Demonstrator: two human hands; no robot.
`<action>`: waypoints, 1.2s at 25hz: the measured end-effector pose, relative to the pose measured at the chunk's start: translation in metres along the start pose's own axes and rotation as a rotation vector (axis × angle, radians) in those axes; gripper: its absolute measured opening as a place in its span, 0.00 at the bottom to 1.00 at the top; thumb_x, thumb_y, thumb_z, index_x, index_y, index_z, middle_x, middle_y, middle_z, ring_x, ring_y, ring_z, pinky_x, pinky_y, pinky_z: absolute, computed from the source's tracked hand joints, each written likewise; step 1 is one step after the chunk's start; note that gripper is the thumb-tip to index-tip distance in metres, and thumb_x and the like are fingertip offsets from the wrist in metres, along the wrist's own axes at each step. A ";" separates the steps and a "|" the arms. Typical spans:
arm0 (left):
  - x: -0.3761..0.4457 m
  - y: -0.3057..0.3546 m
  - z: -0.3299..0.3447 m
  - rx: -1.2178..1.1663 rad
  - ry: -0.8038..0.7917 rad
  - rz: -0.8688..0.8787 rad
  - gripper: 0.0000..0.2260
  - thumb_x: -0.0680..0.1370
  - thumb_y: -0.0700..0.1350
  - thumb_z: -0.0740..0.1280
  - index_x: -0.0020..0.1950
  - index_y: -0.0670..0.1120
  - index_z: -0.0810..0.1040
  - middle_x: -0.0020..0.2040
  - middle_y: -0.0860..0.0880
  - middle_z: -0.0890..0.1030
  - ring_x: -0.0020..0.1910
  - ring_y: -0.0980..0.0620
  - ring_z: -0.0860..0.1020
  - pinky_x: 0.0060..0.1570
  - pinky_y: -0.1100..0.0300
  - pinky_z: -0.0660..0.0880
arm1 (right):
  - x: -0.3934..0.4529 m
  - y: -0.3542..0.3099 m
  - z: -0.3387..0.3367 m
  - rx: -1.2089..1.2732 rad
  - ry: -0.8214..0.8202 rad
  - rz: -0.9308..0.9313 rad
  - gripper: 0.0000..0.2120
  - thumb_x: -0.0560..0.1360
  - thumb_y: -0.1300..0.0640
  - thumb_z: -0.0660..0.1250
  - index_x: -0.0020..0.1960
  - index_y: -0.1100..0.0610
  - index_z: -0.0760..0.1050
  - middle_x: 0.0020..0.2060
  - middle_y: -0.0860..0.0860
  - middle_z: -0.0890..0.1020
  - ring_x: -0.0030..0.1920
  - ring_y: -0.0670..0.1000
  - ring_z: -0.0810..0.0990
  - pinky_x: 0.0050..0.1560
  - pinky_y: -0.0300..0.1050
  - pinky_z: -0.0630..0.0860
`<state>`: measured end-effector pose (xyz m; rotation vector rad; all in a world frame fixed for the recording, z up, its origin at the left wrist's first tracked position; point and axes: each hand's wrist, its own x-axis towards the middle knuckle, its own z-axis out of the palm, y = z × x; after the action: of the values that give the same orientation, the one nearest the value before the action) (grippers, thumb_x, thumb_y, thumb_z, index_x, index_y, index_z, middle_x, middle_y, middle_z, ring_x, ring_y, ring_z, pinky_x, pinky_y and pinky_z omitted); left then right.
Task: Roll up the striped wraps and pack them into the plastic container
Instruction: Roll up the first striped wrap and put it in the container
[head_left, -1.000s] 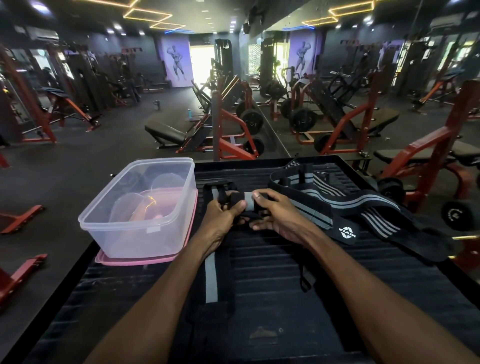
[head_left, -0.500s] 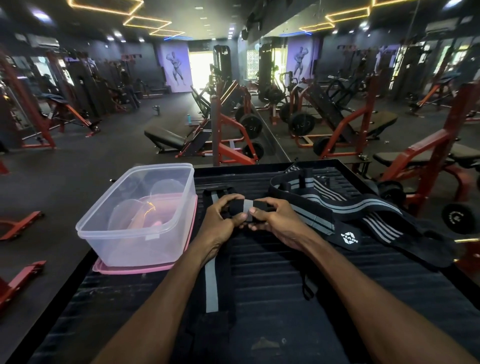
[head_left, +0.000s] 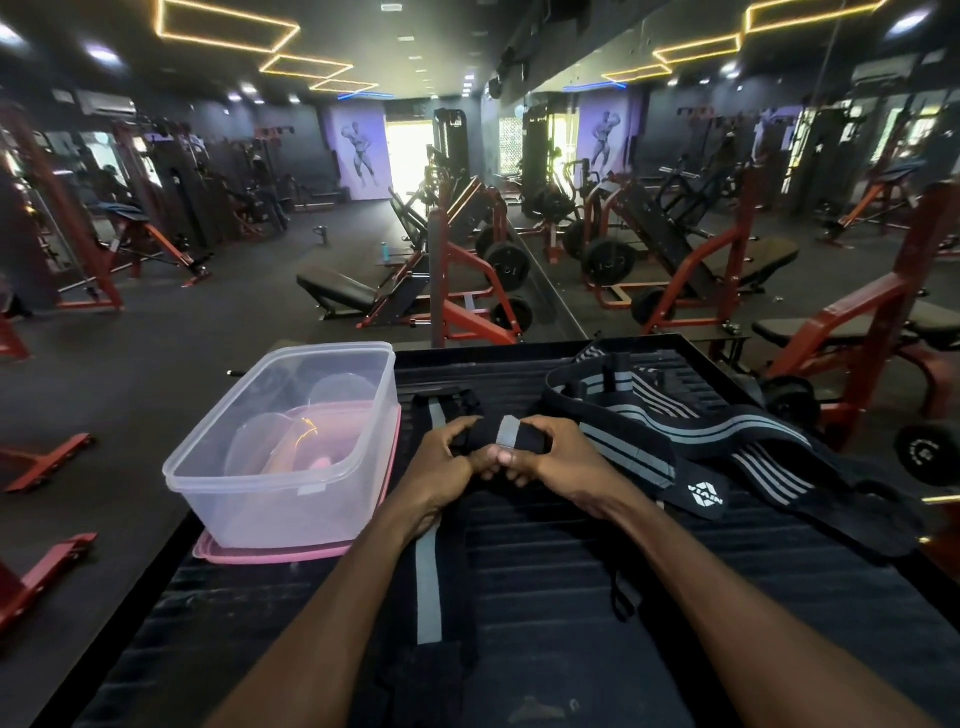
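Observation:
A black wrap with a grey stripe is partly rolled into a short roll (head_left: 501, 434) at the middle of the black ribbed platform (head_left: 571, 571). My left hand (head_left: 441, 467) grips the roll's left end and my right hand (head_left: 558, 460) grips its right end, thumbs meeting underneath. The wrap's loose tail (head_left: 428, 587) runs flat toward me under my left forearm. A clear plastic container (head_left: 280, 447) stands to the left, open, on a pink lid (head_left: 270, 555). More striped wraps (head_left: 691, 431) lie unrolled in a heap to the right.
The platform's left edge drops to the dark gym floor. A black loop strap (head_left: 621, 597) lies on the platform near my right forearm. Red weight machines and benches (head_left: 457, 291) stand beyond the far edge; a mirror wall lies to the right.
The roll has grown thicker and moved slightly toward me along the strip. Both hands have turned over it, fingers now curled further round its ends.

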<state>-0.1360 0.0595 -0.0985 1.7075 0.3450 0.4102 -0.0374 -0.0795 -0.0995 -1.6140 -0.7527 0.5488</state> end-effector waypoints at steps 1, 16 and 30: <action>0.000 0.000 -0.001 0.013 -0.017 -0.007 0.13 0.76 0.37 0.72 0.53 0.54 0.82 0.47 0.47 0.87 0.47 0.50 0.84 0.53 0.56 0.81 | 0.000 0.001 0.000 -0.025 0.024 -0.013 0.13 0.73 0.61 0.76 0.55 0.64 0.80 0.38 0.55 0.85 0.40 0.52 0.83 0.45 0.49 0.81; 0.004 -0.013 -0.014 1.036 0.237 -0.053 0.35 0.76 0.59 0.65 0.78 0.47 0.57 0.76 0.41 0.63 0.74 0.38 0.61 0.72 0.44 0.63 | -0.001 0.011 0.012 -0.550 0.325 0.090 0.19 0.73 0.48 0.73 0.60 0.55 0.75 0.56 0.53 0.79 0.55 0.51 0.78 0.57 0.45 0.75; -0.008 0.035 -0.004 0.515 0.569 0.260 0.24 0.71 0.33 0.73 0.65 0.45 0.78 0.62 0.48 0.80 0.63 0.49 0.76 0.63 0.67 0.65 | -0.006 0.008 0.022 -0.571 0.282 0.148 0.22 0.72 0.45 0.73 0.61 0.53 0.73 0.56 0.52 0.82 0.55 0.53 0.81 0.57 0.49 0.77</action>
<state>-0.1453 0.0534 -0.0635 2.1256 0.6875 1.0794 -0.0561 -0.0697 -0.1119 -2.2335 -0.6077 0.2030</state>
